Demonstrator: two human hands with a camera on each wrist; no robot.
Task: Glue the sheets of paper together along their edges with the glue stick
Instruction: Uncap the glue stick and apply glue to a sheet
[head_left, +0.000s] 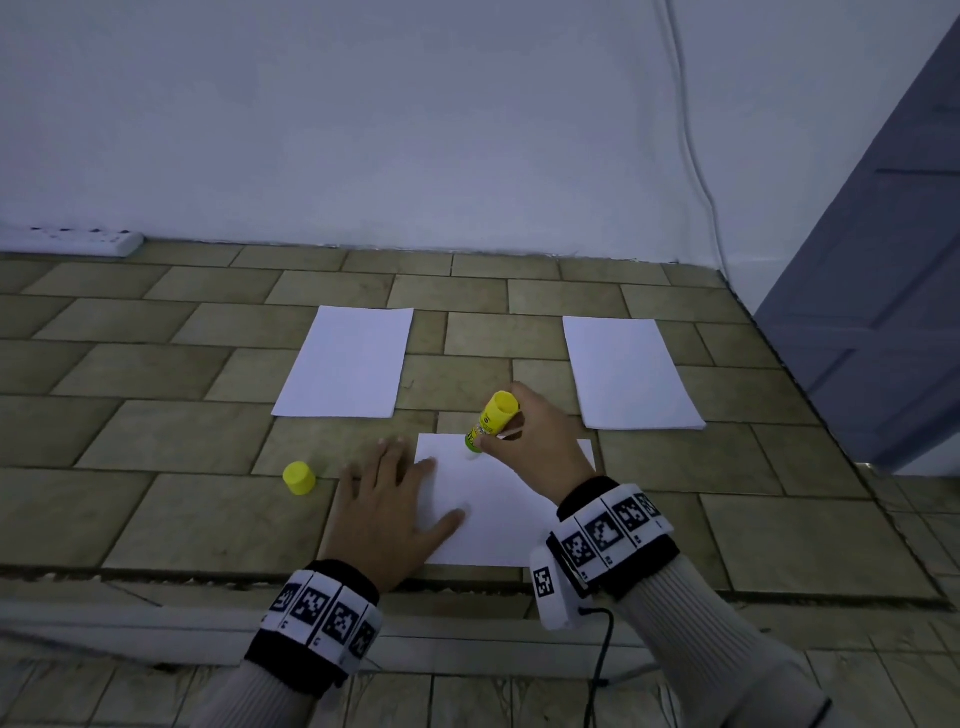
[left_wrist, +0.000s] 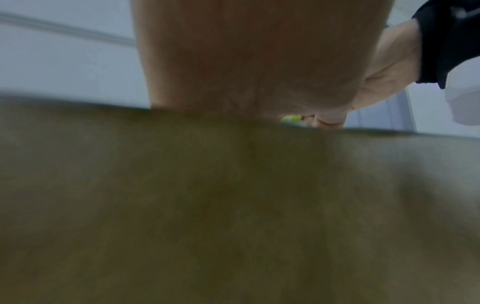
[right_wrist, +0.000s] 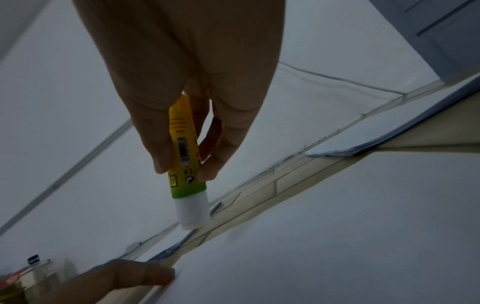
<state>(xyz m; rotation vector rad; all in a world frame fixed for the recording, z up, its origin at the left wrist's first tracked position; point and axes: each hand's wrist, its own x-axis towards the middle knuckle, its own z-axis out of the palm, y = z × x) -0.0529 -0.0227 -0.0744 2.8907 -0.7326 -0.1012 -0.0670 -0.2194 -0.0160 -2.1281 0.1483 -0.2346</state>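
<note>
Pressing the near sheet (head_left: 498, 514) flat with the left hand (head_left: 387, 512), the person holds the glue stick (head_left: 491, 418) in the right hand (head_left: 540, 441), its white tip down by the far edge of that sheet.

The floor (head_left: 156, 467) is of olive-brown tiles and meets a pale wall (head_left: 415, 130); a grey door (head_left: 883, 286) stands at the right, a white power strip (head_left: 78, 240) lies by the wall, and a cable (head_left: 696, 171) hangs down. Two more paper lots lie further away, a left sheet (head_left: 345, 364) and a right stack (head_left: 628, 374), well apart. The yellow cap (head_left: 300, 478) stands on a tile left of the left hand. The left fingers lie straight and spread, partly on the paper. Only the right wrist view shows that thumb and fingertips (right_wrist: 207, 170) pinch the tube low, near its green band; the left wrist view is mostly blurred floor.
</note>
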